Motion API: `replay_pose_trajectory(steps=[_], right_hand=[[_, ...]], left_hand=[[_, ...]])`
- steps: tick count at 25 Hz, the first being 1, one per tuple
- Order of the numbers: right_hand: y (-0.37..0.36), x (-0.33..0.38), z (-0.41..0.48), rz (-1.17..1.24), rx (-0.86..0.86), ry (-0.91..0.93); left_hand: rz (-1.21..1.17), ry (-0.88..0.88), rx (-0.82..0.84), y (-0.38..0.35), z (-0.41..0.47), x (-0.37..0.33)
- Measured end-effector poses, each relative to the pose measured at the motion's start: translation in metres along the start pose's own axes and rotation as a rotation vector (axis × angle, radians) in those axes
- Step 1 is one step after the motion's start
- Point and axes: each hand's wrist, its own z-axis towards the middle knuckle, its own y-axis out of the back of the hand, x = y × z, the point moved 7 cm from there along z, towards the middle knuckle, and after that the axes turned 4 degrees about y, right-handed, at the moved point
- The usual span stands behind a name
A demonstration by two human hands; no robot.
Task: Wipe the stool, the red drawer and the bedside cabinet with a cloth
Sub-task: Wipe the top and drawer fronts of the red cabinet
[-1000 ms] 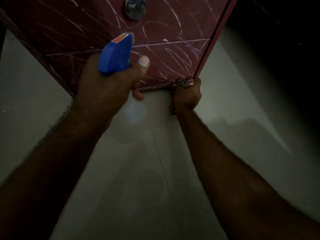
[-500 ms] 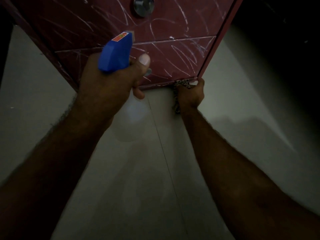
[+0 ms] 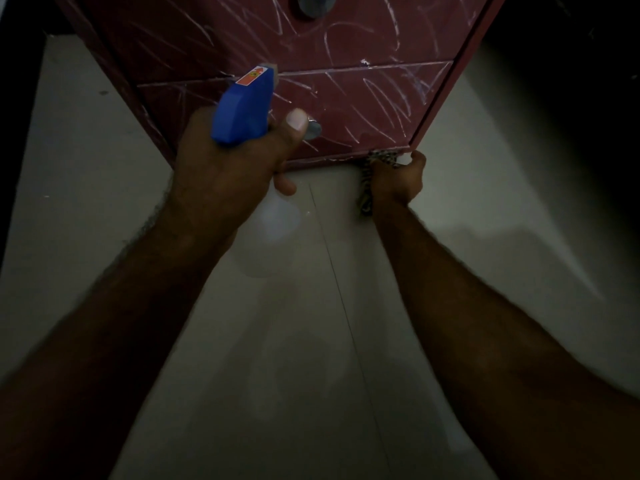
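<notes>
Dim floor (image 3: pixel 104 209) — right grip (image 3: pixel 398 180) clamps cloth (image 3: pixel 381 157) at drawer (image 3: pixel 363 109) 5 o'clock corner, left grip (image 3: pixel 221 171) clamps sprayer (image 3: pixel 242 109) — best press, sweep toward 9.

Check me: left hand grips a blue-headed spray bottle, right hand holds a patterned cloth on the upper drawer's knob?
Not the upper knob. In the head view the right hand holds the patterned cloth at the bottom right corner of the red drawer unit. The left hand does grip the blue-headed spray bottle.
</notes>
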Motion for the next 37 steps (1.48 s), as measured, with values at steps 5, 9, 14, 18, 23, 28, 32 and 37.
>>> replay_pose_trajectory(steps=[5,9,14,18,23,28,32,37], right_hand=[[-0.023,0.002,-0.024,-0.058,0.161,0.124],[-0.015,-0.014,-0.022,0.171,0.204,-0.223],[0.002,-0.019,-0.037,0.378,0.311,-0.483],[0.007,-0.024,-0.043,0.656,0.38,-0.603],[-0.002,-0.031,-0.046,0.627,0.431,-0.671],[-0.005,-0.02,-0.027,0.509,0.229,-0.491],[-0.012,-0.027,-0.021,0.583,0.113,-0.493],[-0.021,-0.026,-0.025,0.347,0.064,-0.376]], left_hand=[[0.026,-0.007,-0.007,0.006,-0.006,0.003],[0.027,-0.028,0.005,0.007,-0.017,0.002],[0.022,0.003,-0.01,0.007,-0.027,0.008],[-0.001,0.004,0.005,0.003,-0.03,0.011],[0.04,0.031,0.0,-0.001,-0.029,0.019],[0.082,0.036,-0.014,0.0,-0.016,0.026],[0.08,0.016,-0.033,0.005,-0.004,0.031],[0.04,-0.005,-0.049,0.015,0.008,0.038]])
